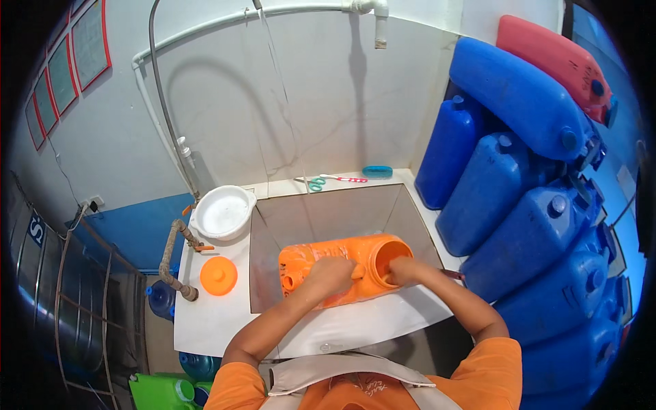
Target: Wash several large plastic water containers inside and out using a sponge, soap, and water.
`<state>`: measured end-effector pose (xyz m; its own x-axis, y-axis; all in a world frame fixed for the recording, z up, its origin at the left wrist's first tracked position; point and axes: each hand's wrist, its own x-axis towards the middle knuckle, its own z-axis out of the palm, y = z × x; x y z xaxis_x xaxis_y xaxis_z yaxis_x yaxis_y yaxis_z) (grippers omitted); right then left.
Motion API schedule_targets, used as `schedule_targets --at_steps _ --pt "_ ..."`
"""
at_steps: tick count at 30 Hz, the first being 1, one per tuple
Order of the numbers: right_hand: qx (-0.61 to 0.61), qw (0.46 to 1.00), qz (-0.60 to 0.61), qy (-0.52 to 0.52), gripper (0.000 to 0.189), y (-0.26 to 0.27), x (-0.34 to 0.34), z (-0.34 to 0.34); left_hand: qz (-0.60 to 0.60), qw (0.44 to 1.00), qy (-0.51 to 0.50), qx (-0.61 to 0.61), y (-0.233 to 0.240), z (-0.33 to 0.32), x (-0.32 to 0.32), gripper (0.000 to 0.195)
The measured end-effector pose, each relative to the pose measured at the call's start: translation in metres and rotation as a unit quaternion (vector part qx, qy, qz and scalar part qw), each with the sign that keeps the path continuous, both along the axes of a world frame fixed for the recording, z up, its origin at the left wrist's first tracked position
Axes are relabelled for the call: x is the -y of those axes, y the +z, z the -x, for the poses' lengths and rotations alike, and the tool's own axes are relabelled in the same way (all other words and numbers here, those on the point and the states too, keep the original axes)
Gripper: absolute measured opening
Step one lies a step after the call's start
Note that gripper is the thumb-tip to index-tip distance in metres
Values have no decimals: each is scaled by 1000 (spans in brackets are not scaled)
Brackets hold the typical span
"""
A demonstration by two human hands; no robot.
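An orange plastic jerrycan lies on its side over the tiled sink basin, its wide round mouth facing right and streaks of suds on its upper left surface. My left hand is closed around the jerrycan's handle. Inside the wide mouth, the fingers of my right hand are partly hidden, so what they touch cannot be told. An orange round lid rests on the white counter left of the basin. Behind it stands a white plastic bowl with whitish contents.
Green-handled scissors, a red-and-white toothbrush and a teal brush lie on the back ledge. Several blue jerrycans are stacked along the right side. A tap pipe rises at the left, and a thin water stream falls from above.
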<state>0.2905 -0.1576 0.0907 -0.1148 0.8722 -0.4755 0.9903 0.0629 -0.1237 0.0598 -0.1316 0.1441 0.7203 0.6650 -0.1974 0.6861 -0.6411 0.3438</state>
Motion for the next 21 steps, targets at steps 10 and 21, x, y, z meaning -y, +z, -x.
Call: schedule_targets --at_steps 10,21 --pt "80 993 66 65 38 -102 -4 22 -145 981 -70 105 6 24 96 11" --pt "-98 989 -105 -41 39 -94 -13 67 -148 967 -90 189 37 78 136 11"
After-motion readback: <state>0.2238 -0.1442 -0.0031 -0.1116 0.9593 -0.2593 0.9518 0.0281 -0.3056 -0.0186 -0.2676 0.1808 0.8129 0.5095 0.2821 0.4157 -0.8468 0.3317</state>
